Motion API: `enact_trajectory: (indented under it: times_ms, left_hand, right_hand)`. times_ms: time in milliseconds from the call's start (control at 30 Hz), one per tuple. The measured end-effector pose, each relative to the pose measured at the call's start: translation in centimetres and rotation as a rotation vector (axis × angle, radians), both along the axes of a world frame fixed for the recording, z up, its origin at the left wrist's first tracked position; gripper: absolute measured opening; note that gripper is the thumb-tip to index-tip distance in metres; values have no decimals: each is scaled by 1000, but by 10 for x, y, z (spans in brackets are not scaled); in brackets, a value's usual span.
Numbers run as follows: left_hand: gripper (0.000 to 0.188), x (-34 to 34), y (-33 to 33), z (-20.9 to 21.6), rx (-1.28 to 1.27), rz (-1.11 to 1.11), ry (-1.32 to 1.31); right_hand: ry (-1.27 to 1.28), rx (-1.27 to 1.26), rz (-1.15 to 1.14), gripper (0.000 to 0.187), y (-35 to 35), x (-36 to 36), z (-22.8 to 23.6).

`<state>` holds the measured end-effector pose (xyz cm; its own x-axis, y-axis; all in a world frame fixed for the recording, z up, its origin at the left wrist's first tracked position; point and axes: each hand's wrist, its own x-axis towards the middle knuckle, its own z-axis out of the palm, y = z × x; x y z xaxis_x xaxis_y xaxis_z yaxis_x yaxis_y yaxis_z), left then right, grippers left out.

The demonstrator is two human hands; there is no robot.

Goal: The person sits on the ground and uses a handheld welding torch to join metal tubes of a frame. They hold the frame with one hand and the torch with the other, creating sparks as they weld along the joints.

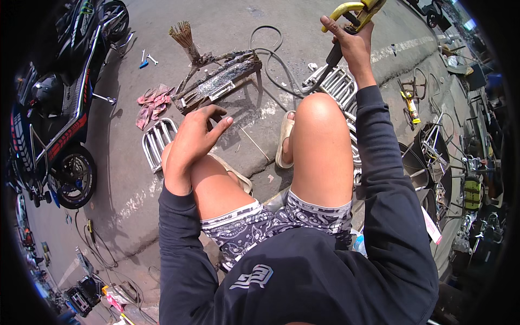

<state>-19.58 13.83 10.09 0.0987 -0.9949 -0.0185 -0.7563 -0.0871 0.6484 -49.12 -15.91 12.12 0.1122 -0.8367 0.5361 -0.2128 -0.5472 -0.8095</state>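
Observation:
My right hand, raised at the top right, is wrapped round the dark handle of a yellow welding electrode holder. A black cable runs from it, looping over the ground. My left hand lies over my left knee, thumb stretched out and fingers loosely bent apart, with nothing in it. Ahead of that hand stands a low, spatter-crusted metal stand with a small light metal piece on it. Behind the stand's left end, a bundle of thin welding rods sticks upright.
Bent silver tube racks lie beyond my right knee, and another rack is by my left hand. A pink rag and two wrenches lie on the ground. Motorcycles stand at left; wheel rims and metal parts crowd the right.

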Motion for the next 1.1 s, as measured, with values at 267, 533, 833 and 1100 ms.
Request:
enact_trajectory:
  times_ms: [267,533,833,1100]
  left_hand:
    - [37,13,12,9,93,71,58]
    - [45,21,-8,12,288,85,123]
    - [56,20,-35,17,493,94,92]
    - [47,26,-38,22,449,-72,140]
  right_hand:
    - [613,643,206,90,-42,-28,-212]
    - [776,491,-35,77,-50,60,-409]
    - [402,563,45,46,-24,105,-428]
    - [497,647,-1018,60,-160,-93,-411]
